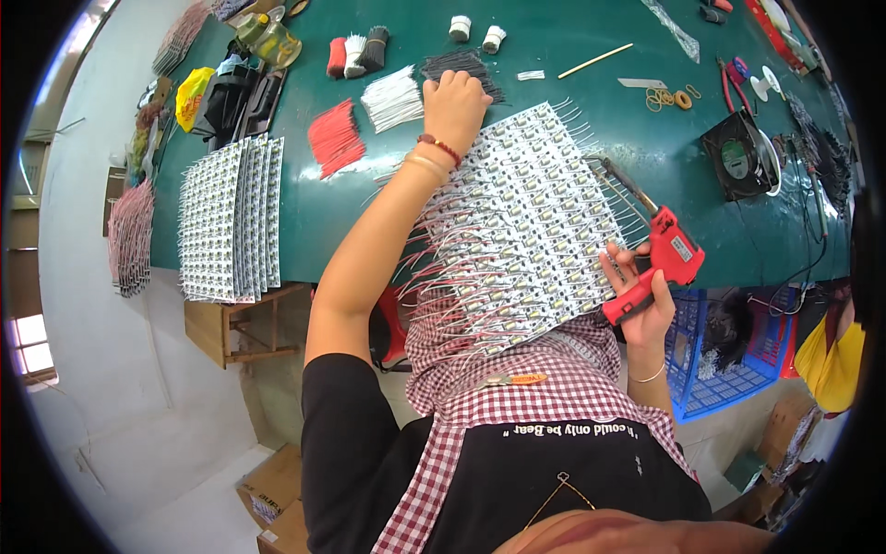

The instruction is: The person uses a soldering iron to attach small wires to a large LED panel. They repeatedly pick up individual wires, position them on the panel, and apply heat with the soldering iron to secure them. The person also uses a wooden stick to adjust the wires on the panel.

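Strips of white LED circuit board with thin red and white wire leads (517,222) are laid side by side as one broad sheet across the near edge of the green work table (305,212), overhanging onto the red-and-white checked cloth (517,379) in the lap. The strips' long axes run from lower left to upper right, and the wire ends stick out along both sides of the sheet.

A red pistol-shaped soldering gun (660,263) is gripped in the right hand (641,300), the fingers closed around its handle, at the sheet's right edge; its metal tip points up and to the left, toward the strips. The left hand (454,106) is stretched out to the far edge of the sheet, fingers curled down over a fan of cut black wires (461,66); whether anything is pinched cannot be told.

Just left of that hand lie one bundle of cut white wires (392,97) and one of cut red wires (334,137). Further left a second stack of white LED strips (231,222) is set, well apart. A black square fan (738,155) stands to the right, and a blue plastic crate (729,351) is seen below the table edge.
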`<state>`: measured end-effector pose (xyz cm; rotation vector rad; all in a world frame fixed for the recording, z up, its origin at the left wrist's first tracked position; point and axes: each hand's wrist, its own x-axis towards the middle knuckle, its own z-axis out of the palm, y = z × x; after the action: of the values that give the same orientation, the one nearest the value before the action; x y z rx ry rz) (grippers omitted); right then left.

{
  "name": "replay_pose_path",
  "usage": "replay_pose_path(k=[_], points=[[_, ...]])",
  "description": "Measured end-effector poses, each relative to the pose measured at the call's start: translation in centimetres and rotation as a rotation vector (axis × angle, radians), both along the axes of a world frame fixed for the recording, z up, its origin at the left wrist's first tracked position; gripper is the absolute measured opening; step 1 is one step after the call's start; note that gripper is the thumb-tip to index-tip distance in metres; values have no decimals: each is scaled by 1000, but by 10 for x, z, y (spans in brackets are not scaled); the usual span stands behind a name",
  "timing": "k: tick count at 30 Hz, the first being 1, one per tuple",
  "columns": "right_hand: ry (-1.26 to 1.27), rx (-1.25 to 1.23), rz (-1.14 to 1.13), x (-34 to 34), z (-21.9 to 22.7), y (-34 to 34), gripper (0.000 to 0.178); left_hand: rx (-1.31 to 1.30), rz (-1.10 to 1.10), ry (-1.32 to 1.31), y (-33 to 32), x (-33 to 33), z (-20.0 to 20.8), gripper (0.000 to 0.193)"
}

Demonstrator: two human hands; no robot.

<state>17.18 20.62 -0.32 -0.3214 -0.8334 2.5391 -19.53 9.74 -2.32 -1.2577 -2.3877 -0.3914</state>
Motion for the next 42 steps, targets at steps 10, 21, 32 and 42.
replay_pose_path(k=[10,21,32,42], points=[[-43,-14,6,-1,4,-2,36,-34,151,-95,-73,-27,27,15],[-139,13,0,3,25,-4,37,-84,110,-64,-109,-36,6,13],[-138,-31,-9,4,39,-11,32,270,4,-105,-115,-34,13,6],[-175,-2,-4,7,45,-12,35,876,-132,-1258,-111,-3,27,19]])
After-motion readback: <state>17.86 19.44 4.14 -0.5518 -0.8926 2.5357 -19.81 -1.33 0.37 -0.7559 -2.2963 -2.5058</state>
